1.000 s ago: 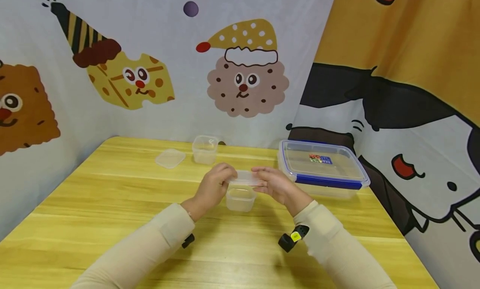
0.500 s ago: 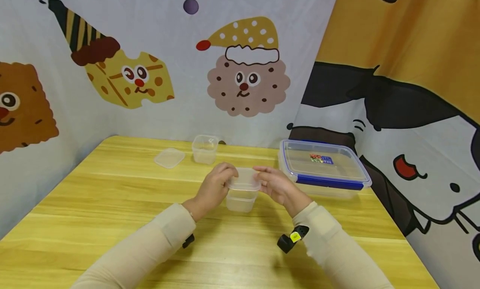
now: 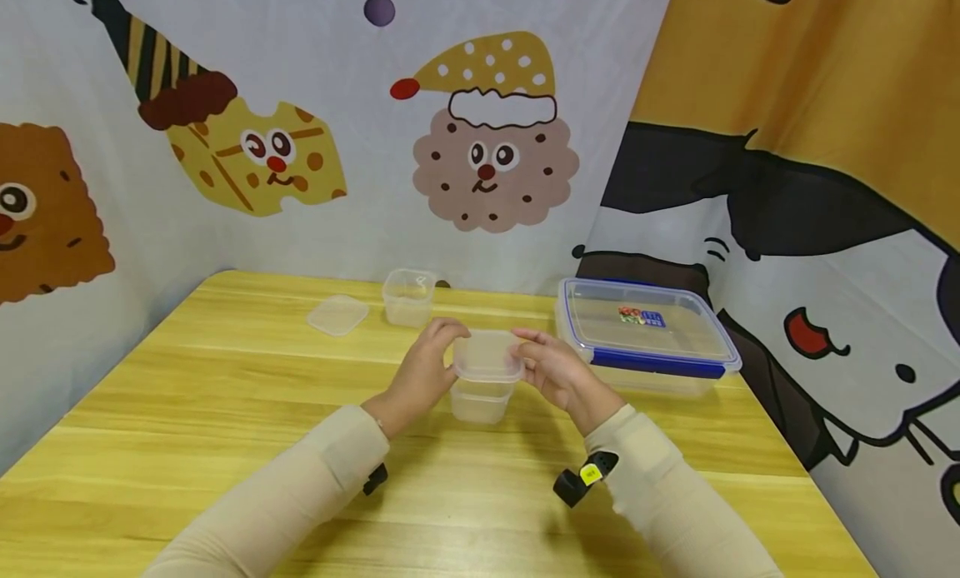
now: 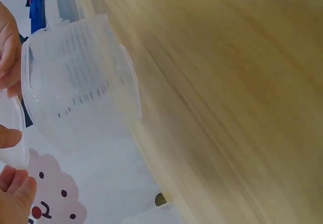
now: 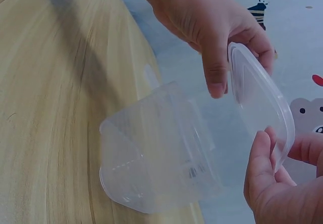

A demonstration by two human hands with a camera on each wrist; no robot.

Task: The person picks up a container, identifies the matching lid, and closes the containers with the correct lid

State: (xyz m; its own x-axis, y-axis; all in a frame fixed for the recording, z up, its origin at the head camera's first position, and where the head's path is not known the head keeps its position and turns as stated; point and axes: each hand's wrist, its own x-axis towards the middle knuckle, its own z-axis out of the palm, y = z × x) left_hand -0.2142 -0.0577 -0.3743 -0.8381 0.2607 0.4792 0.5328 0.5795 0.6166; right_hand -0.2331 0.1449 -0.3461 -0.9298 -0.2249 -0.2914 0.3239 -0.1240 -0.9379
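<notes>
In the head view my left hand and right hand hold a square translucent lid from opposite sides. Fingers and thumbs pinch the lid's edges, clearest in the right wrist view, where the lid stands tilted between the left hand and the right hand. Below it, apart from it in both wrist views, a small clear food container stands upright on the table. Its ribbed wall shows large in the left wrist view, where the container is beside the lid.
A second small clear container stands at the back of the wooden table, with another flat lid to its left. A large food box with blue clips sits at the back right. A cartoon-printed cloth hangs behind.
The lid has tilted from nearly edge-on to showing its broad face towards the head camera. Both hands keep hold of it, and the left fingers have shifted slightly. The container stays put.
</notes>
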